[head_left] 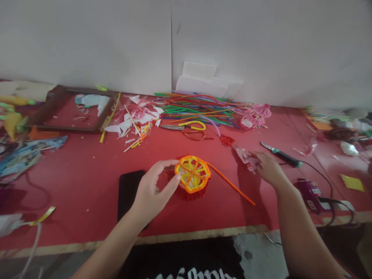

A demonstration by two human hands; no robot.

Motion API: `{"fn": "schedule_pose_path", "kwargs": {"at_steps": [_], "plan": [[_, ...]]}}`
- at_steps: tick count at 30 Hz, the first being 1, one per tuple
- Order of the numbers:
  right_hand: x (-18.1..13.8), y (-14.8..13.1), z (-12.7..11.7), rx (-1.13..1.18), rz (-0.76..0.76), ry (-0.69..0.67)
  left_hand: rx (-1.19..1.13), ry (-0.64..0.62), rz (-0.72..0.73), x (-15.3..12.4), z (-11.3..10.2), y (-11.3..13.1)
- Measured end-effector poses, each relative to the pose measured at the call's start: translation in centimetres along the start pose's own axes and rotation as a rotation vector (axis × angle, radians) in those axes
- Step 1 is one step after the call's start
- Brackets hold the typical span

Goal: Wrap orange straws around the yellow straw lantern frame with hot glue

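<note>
My left hand (158,184) pinches the left rim of a round openwork piece made of orange and yellow pipe cleaners (194,174), thumb in front and fingers behind. Red fuzzy bits stick out beneath it. From its right side a straight orange pipe cleaner (231,183) runs out over the red table. My right hand (267,168) is at a pink thing with a narrow greyish tip (245,157), its fingers curled against the near end. Whether it grips that thing or only touches it is hard to see. Small red pieces (227,140) lie by the tip.
Behind are yellow-handled scissors (193,126), a heap of coloured pipe cleaners (197,108) and white scraps (145,116). A corded green-and-black tool (283,155) and purple box (313,195) lie right. A black phone (128,190) and brown frame (69,128) are left.
</note>
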State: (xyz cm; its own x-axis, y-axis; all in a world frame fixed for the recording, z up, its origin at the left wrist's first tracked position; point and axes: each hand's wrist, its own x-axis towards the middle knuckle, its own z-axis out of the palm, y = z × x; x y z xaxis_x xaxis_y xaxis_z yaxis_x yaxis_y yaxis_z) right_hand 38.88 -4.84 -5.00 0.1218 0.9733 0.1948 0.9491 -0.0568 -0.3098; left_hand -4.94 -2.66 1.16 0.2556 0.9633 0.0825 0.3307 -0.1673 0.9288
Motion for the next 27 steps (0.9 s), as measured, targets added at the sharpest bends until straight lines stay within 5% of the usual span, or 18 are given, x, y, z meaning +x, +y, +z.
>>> {"fn": "schedule_pose_path", "kwargs": {"at_steps": [5, 10, 15, 21, 27], "plan": [[-1.9, -5.9, 0.5, -0.001, 0.062, 0.218, 0.023, -0.028, 0.011, 1.0, 0.0, 0.4], [-4.7, -12.5, 4.0, 0.057, 0.0, 0.129, -0.001, -0.031, 0.033, 1.6, 0.3, 0.4], [-5.1, -14.7, 5.2, 0.08, 0.021, 0.154, -0.04, -0.059, 0.027, 1.5, 0.5, 0.1], [-2.8, -18.0, -0.9, 0.186, 0.01, 0.201, -0.041, -0.118, 0.054, 1.0, 0.7, 0.5], [-1.2, -21.0, -6.6, 0.281, -0.397, 0.079, 0.149, 0.071, 0.144, -0.5, 1.0, 1.0]]}}
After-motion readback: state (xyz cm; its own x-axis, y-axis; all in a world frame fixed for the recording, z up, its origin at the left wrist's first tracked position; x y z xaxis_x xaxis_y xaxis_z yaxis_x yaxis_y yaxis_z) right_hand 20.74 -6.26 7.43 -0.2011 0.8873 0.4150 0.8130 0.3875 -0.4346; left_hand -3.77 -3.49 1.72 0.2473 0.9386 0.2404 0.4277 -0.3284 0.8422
